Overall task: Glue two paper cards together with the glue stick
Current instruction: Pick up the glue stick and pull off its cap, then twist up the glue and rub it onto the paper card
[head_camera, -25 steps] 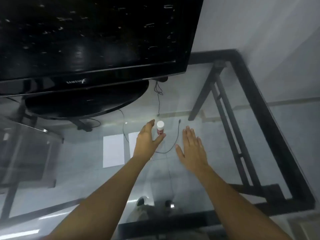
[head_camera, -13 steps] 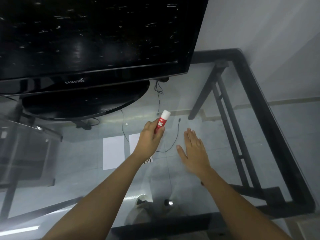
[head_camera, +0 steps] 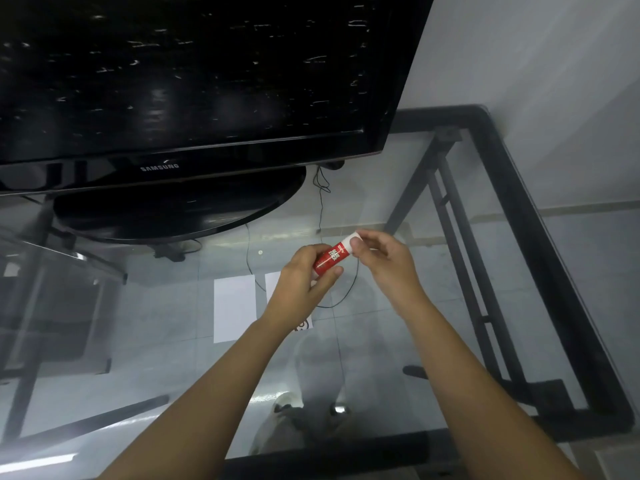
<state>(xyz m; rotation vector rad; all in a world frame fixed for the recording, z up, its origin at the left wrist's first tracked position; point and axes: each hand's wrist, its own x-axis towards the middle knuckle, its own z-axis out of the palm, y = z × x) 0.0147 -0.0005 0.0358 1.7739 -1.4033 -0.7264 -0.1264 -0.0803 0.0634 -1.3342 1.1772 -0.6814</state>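
Note:
A red glue stick (head_camera: 331, 258) with a white cap is held tilted above the glass table. My left hand (head_camera: 300, 282) grips its red body. My right hand (head_camera: 382, 259) pinches the white cap at the upper end. Two white paper cards lie flat on the glass below: one card (head_camera: 234, 309) is fully visible to the left, and the second card (head_camera: 273, 285) is mostly hidden under my left hand and wrist.
A large black television (head_camera: 194, 81) on an oval stand (head_camera: 176, 209) fills the back of the glass table (head_camera: 450, 306). A thin black cable (head_camera: 341, 296) loops across the glass near the cards. The table's black frame (head_camera: 540, 244) runs along the right.
My left hand picked the glue stick up off the glass and raised it. My right hand left the table and took hold of the cap.

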